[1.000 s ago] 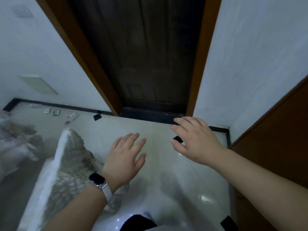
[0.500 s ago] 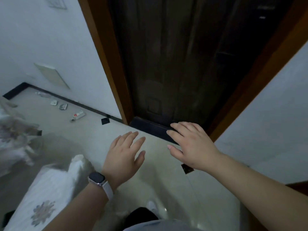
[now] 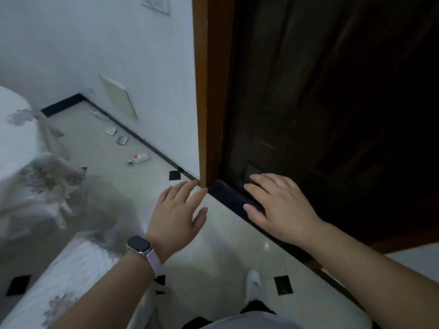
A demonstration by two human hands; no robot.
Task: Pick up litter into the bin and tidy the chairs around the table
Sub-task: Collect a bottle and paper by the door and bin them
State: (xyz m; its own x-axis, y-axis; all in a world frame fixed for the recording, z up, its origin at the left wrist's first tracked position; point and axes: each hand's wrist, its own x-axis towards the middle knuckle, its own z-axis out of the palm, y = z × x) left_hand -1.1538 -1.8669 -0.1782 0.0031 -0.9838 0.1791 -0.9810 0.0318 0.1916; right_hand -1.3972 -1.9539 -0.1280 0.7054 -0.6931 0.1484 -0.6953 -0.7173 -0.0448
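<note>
Pale glossy floor tiles point(image 3: 221, 264) meet a dark wooden door point(image 3: 332, 103); your left hand point(image 3: 177, 214) and right hand point(image 3: 280, 207) hover spread and empty, with small scraps of litter point(image 3: 139, 158) lying along the black skirting board point(image 3: 147, 144).

Under me is a pale tiled floor point(image 3: 99, 150) with small black squares. Along the black skirting lie pieces of litter: a white wrapper point(image 3: 111, 131), a grey scrap point(image 3: 122, 140) and a small tube point(image 3: 139, 158), near each other.

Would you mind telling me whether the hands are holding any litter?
No: the left hand and right hand are open and empty; litter lies by the wall.
</note>
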